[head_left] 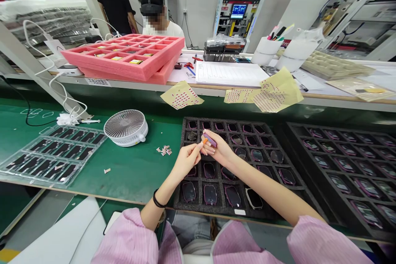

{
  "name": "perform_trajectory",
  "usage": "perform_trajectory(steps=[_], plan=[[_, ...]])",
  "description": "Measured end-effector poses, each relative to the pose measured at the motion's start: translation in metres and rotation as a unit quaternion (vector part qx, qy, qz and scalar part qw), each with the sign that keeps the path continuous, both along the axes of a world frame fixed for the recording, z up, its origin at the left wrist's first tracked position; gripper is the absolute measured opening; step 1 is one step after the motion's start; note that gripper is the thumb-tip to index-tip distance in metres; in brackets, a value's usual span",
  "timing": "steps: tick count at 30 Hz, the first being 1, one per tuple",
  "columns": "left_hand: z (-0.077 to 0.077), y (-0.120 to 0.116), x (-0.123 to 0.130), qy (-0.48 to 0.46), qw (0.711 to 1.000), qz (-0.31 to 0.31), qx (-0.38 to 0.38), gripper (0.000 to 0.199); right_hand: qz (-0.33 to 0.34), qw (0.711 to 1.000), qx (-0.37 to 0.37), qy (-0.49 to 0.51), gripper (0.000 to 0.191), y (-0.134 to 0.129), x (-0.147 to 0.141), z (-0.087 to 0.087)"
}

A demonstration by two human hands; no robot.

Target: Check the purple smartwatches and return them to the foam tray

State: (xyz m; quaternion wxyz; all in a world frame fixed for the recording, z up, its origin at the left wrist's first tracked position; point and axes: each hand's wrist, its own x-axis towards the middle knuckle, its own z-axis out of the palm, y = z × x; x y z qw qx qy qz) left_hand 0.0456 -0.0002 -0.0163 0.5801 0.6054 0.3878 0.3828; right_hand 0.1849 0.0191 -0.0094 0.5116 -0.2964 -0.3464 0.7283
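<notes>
Above a black foam tray my two hands meet. My right hand is closed around a small purple watch case, held tilted. The fingers of my left hand pinch a small orange piece against the near side of that case; what exactly the piece is I cannot make out. Purple-rimmed watch cases, such as one at the front, lie in the tray's compartments. A lighter-rimmed case sits in the front right compartment. My forearms hide part of the tray.
A second foam tray of watch cases stands at right. Left are a white fan, small loose pieces and a clear plastic tray of black parts. Yellow sticker sheets overhang the shelf, below pink foam trays. Two people are beyond.
</notes>
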Motion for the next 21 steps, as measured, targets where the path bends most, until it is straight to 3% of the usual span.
perform_trajectory(steps=[10,15,21], plan=[[0.004,0.004,-0.009,0.041,0.999,-0.027,0.016,0.053,-0.019,0.998,0.027,-0.054,0.033,-0.002,0.002,-0.001],[0.003,0.002,-0.002,-0.016,1.0,-0.007,0.014,0.053,0.028,0.999,-0.006,0.03,0.035,-0.003,-0.003,0.003],[-0.006,-0.002,0.004,-0.074,0.997,0.025,-0.007,0.053,0.012,0.998,-0.038,0.053,0.042,0.001,-0.007,-0.001]])
